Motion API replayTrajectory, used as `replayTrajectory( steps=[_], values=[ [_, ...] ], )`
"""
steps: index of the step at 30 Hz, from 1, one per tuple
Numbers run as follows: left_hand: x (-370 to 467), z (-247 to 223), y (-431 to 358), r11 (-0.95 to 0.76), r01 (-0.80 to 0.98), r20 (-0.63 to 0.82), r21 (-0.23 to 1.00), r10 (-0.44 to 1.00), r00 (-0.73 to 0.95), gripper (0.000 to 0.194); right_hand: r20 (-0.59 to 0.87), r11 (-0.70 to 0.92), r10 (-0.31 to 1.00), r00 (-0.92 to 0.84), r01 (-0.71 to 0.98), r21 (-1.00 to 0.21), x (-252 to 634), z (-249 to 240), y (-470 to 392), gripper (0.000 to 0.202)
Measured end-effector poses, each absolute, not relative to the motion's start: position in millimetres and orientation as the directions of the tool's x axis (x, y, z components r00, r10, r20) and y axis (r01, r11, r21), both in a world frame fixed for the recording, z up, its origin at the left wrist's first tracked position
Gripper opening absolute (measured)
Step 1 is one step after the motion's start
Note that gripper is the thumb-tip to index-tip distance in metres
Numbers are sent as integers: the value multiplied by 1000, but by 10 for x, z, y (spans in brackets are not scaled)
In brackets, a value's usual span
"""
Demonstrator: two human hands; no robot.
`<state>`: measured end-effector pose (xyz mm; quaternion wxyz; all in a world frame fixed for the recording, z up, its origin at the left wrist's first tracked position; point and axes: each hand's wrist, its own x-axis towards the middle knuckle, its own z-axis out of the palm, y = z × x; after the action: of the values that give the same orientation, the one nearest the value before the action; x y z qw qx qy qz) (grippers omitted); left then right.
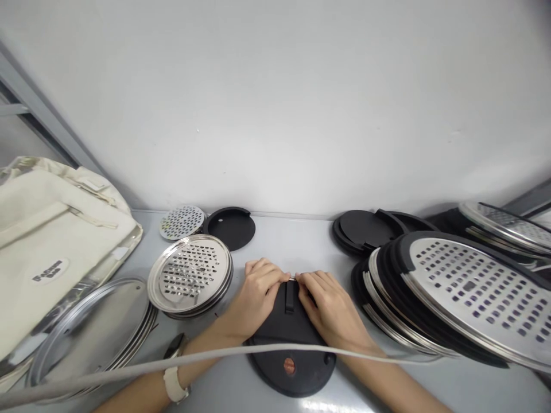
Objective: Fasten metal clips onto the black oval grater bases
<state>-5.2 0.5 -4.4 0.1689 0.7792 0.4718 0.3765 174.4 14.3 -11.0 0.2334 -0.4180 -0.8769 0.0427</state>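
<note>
A flat, rounded black piece (282,328) lies on the table in front of me, with a short raised tab near its far end and a round reddish-brown mark near its close end. My left hand (260,292) pinches its far edge left of the tab. On the other side of the tab, my right hand (327,301) grips the same edge with bent fingers. A thin bright metallic line shows between the fingertips; I cannot tell what it belongs to. The thumbs are partly hidden.
Perforated metal grater discs (196,269) and plain metal discs (103,327) are stacked at left, beside a cream bag (55,246). Black-rimmed grater discs (477,287) pile up at right. Black round pieces (232,229) lie near the wall. A pale cable (206,355) crosses the foreground.
</note>
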Motion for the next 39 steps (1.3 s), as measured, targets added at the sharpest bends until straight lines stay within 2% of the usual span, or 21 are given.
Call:
replayTrajectory(
  steps=[12, 21, 27, 31, 35, 39],
  values=[
    [-54, -46, -12, -414, 689, 381, 595, 900, 212, 17, 336, 592, 801, -496, 742, -314, 1742, -51, 141, 11],
    [-77, 10, -78, -416, 788, 466, 454, 865, 187, 15, 329, 566, 823, -463, 719, -404, 1771, -55, 163, 7],
    [-36, 22, -191, -424, 765, 422, 485, 879, 221, 27, 315, 586, 810, -495, 685, -433, 1764, -29, 158, 6],
    [-32, 39, -196, -443, 736, 378, 512, 886, 270, 22, 310, 604, 797, -519, 676, -422, 1766, -12, 160, 8],
    [-42, 44, -191, -443, 718, 367, 537, 889, 274, 28, 316, 613, 790, -525, 663, -431, 1776, -17, 160, 9],
    [-53, 39, -207, -489, 713, 385, 502, 865, 322, 37, 336, 614, 789, -514, 649, -448, 1781, -22, 148, 10]
  ],
)
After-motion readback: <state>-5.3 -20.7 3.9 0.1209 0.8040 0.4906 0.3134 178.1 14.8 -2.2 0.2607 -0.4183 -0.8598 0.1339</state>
